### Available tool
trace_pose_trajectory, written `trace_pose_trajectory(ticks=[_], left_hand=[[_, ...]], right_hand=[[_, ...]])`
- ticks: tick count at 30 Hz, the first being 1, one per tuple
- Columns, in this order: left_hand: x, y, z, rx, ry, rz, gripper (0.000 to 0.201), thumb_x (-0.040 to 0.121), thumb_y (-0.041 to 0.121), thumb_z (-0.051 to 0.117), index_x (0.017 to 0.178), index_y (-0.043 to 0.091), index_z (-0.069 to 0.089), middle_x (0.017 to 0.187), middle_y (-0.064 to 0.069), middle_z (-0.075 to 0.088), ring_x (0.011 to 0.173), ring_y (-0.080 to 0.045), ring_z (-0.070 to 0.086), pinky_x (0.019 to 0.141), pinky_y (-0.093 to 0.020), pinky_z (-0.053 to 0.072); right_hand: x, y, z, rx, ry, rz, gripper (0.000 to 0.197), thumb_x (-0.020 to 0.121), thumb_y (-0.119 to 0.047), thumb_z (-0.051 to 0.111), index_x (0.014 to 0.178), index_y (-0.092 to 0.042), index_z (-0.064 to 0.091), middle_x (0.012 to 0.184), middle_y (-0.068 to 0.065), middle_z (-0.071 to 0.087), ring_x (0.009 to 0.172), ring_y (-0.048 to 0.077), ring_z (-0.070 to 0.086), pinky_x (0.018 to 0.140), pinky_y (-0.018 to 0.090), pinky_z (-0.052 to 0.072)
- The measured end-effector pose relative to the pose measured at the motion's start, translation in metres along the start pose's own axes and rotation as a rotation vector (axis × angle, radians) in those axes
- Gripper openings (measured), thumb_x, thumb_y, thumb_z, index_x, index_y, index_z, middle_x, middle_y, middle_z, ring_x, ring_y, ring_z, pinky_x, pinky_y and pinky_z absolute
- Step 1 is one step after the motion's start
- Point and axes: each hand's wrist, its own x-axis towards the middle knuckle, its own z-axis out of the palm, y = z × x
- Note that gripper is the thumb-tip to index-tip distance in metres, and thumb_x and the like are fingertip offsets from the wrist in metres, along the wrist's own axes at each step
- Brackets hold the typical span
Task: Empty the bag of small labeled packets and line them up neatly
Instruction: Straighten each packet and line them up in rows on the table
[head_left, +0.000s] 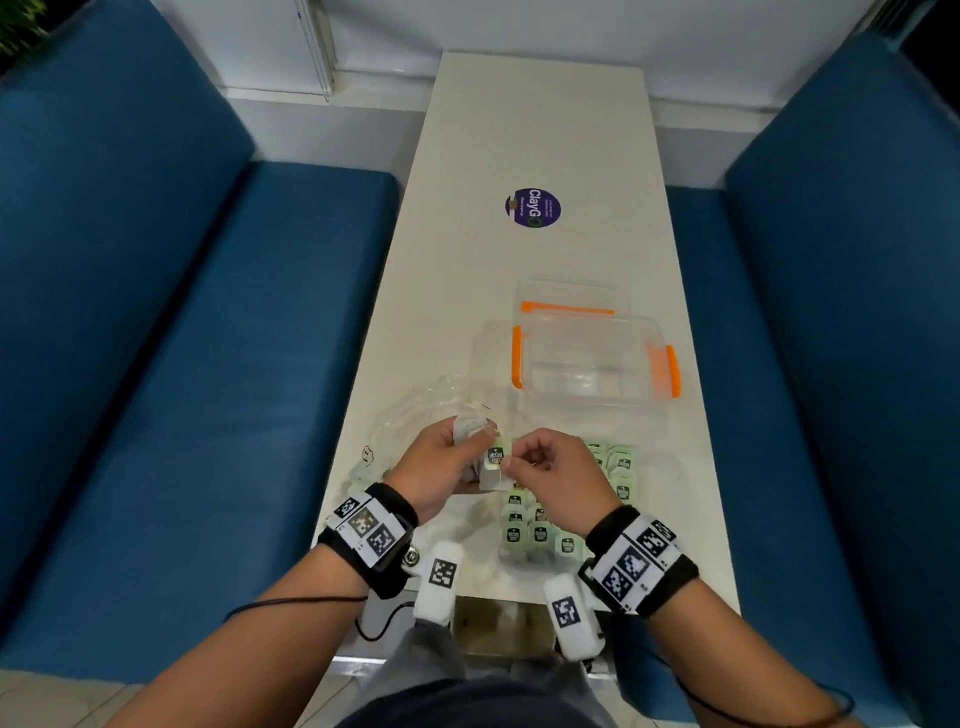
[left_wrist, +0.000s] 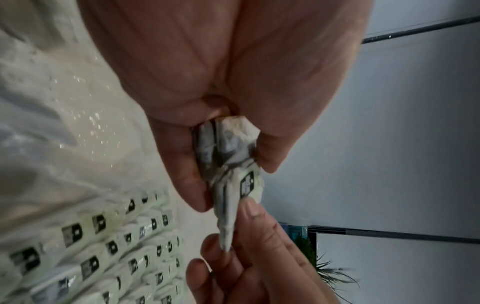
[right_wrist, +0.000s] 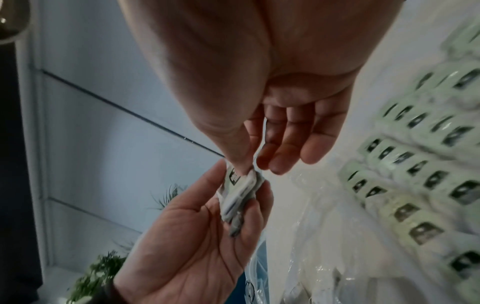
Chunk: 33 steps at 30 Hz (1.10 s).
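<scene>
Beneath the right hand (head_left: 550, 470), rows of packets (head_left: 540, 530) already lay lined up; its fingertips pinched one packet (head_left: 495, 456) from the small stack (head_left: 470, 441) the left hand (head_left: 441, 457) clutched, so few remained.

A container (head_left: 597, 358) stands on the table (head_left: 519, 130) toward its right edge, with its lid (head_left: 566, 301) just behind it. A sticker (head_left: 532, 208) lies farther back. The bag (head_left: 410, 421) lies near the left edge. Rows of packets (head_left: 540, 530) lie at the near edge, right of the bag and in front of the container.
</scene>
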Motion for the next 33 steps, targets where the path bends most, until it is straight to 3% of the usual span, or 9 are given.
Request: trace_pose_trajectory(ticks=[4, 7, 10, 13, 16, 18, 22, 29, 33], left_hand=[[0.004, -0.006, 0.02, 0.034, -0.056, -0.037, 0.033, 0.097, 0.028, 0.068, 0.119, 0.005, 0.063, 0.106, -0.017, 0.074, 0.092, -0.03, 0.073, 0.086, -0.048, 0.06], [0.005, -0.012, 0.037, 0.155, -0.154, -0.028, 0.027, 0.096, 0.019, 0.069, 0.121, 0.008, 0.065, 0.103, -0.012, 0.074, 0.092, -0.024, 0.072, 0.078, -0.037, 0.061], [0.007, -0.019, 0.056, 0.219, -0.159, 0.014, 0.008, 0.096, 0.009, 0.069, 0.104, 0.012, 0.068, 0.091, -0.012, 0.07, 0.084, -0.026, 0.068, 0.07, -0.033, 0.059], [0.012, -0.025, 0.073, 0.223, -0.156, 0.036, 0.006, 0.094, 0.009, 0.071, 0.099, 0.008, 0.069, 0.088, -0.017, 0.069, 0.079, -0.029, 0.064, 0.065, -0.033, 0.057], [0.019, -0.034, 0.086, 0.235, -0.156, 0.014, 0.01, 0.095, 0.012, 0.071, 0.102, 0.006, 0.066, 0.088, -0.012, 0.07, 0.08, -0.025, 0.067, 0.067, -0.033, 0.058], [0.024, -0.041, 0.091, 0.244, -0.156, -0.008, 0.012, 0.096, 0.013, 0.07, 0.105, 0.006, 0.066, 0.088, -0.005, 0.071, 0.083, -0.02, 0.07, 0.071, -0.034, 0.058], [0.033, -0.05, 0.095, 0.204, -0.132, -0.093, 0.018, 0.094, -0.003, 0.063, 0.111, 0.003, 0.064, 0.099, -0.012, 0.069, 0.09, -0.023, 0.071, 0.079, -0.037, 0.06], [0.041, -0.067, 0.09, 0.204, -0.106, -0.128, 0.029, 0.093, -0.007, 0.063, 0.119, 0.004, 0.064, 0.12, -0.021, 0.071, 0.109, -0.033, 0.071, 0.091, -0.043, 0.06], [0.041, -0.073, 0.087, 0.196, -0.108, -0.126, 0.029, 0.093, -0.005, 0.067, 0.121, 0.0, 0.062, 0.118, -0.021, 0.072, 0.107, -0.033, 0.072, 0.089, -0.041, 0.06]], right_hand=[[-0.012, 0.012, -0.03, 0.073, 0.006, 0.021, 0.006, 0.091, -0.015, 0.075, 0.088, -0.014, 0.069, 0.081, 0.002, 0.072, 0.07, 0.009, 0.066, 0.072, 0.023, 0.055], [-0.018, 0.022, -0.051, 0.107, 0.041, 0.02, 0.007, 0.093, -0.015, 0.073, 0.089, -0.014, 0.067, 0.077, 0.002, 0.07, 0.068, 0.013, 0.065, 0.073, 0.031, 0.057], [-0.022, 0.034, -0.069, 0.133, 0.071, 0.036, 0.009, 0.092, -0.017, 0.075, 0.093, -0.014, 0.067, 0.079, 0.005, 0.07, 0.07, 0.015, 0.066, 0.074, 0.035, 0.057], [-0.025, 0.05, -0.087, 0.067, 0.006, 0.047, 0.014, 0.09, -0.023, 0.077, 0.09, -0.011, 0.069, 0.078, 0.008, 0.066, 0.069, 0.015, 0.061, 0.068, 0.03, 0.052], [-0.03, 0.061, -0.109, -0.042, -0.039, 0.064, 0.023, 0.093, -0.022, 0.075, 0.072, -0.015, 0.067, 0.063, -0.002, 0.055, 0.057, 0.01, 0.05, 0.061, 0.025, 0.044], [-0.031, 0.069, -0.127, -0.008, 0.031, 0.128, 0.018, 0.093, -0.024, 0.075, 0.078, -0.016, 0.067, 0.068, -0.001, 0.061, 0.058, 0.011, 0.055, 0.059, 0.023, 0.047], [-0.025, 0.1, -0.155, -0.015, 0.115, 0.304, 0.025, 0.09, -0.031, 0.077, 0.081, -0.012, 0.063, 0.073, 0.002, 0.061, 0.058, 0.016, 0.058, 0.059, 0.032, 0.05], [-0.02, 0.136, -0.131, -0.303, -0.078, 0.493, 0.025, 0.095, -0.018, 0.066, 0.073, -0.012, 0.056, 0.079, 0.011, 0.068, 0.056, 0.02, 0.061, 0.057, 0.031, 0.055], [-0.016, 0.135, -0.113, -0.46, -0.115, 0.458, 0.027, 0.095, -0.021, 0.066, 0.07, -0.014, 0.057, 0.081, 0.012, 0.071, 0.073, 0.028, 0.072, 0.071, 0.04, 0.063]])
